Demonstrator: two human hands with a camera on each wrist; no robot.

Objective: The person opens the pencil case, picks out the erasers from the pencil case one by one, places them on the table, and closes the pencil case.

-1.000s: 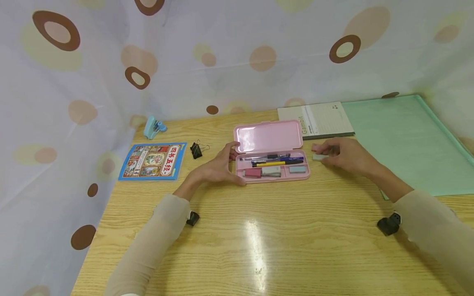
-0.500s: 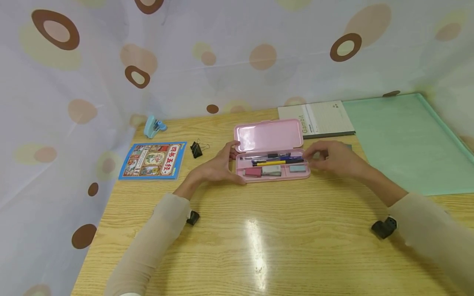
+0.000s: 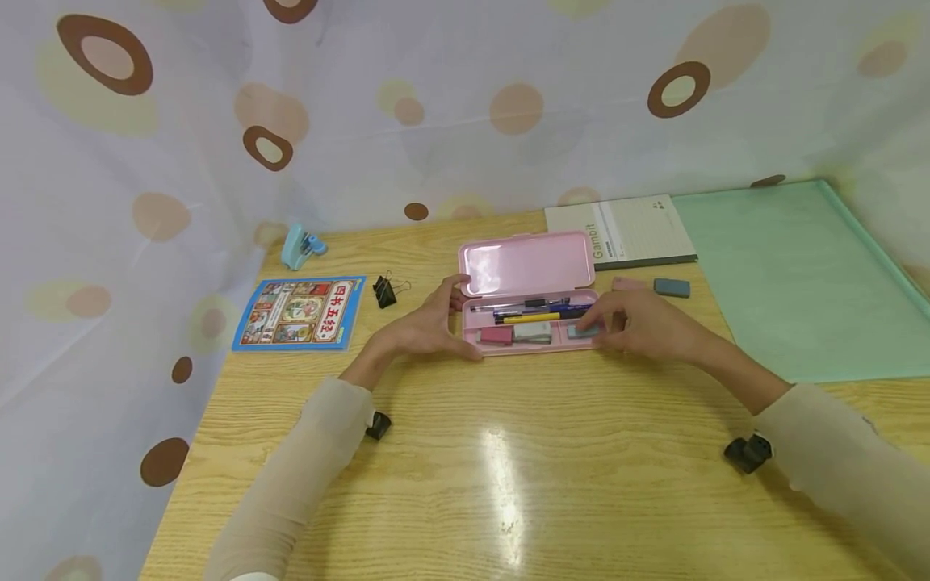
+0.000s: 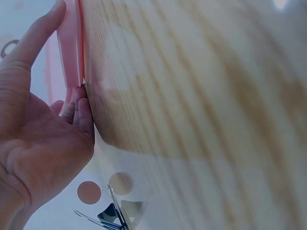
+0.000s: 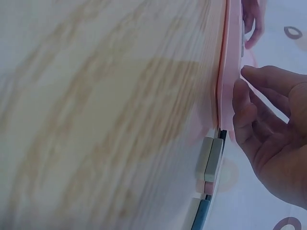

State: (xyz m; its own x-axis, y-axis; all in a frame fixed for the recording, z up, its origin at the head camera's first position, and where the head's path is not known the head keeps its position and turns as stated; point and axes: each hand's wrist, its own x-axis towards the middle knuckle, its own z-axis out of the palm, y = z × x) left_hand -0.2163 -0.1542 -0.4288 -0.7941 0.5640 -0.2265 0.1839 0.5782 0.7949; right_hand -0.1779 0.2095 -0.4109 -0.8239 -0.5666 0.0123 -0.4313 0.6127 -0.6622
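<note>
A pink pencil case lies open, holding several pens, a red and white eraser-like pair and a light blue eraser. My left hand grips its left end, thumb along the front wall and fingers at the back corner. At the right compartment my right hand has its bent fingertips over the light blue eraser; I cannot tell whether they pinch it. Right of the case lie a pink eraser, a dark blue eraser and a pale eraser, hidden by my hand in the head view.
A notebook and a green mat lie at the back right. On the left are a blue picture-covered book, a black binder clip and a light blue hole punch. A patterned curtain stands behind the table.
My right hand has left the pale and pink erasers on the table and moved left to the case's right compartment. The left hand stays on the case.
</note>
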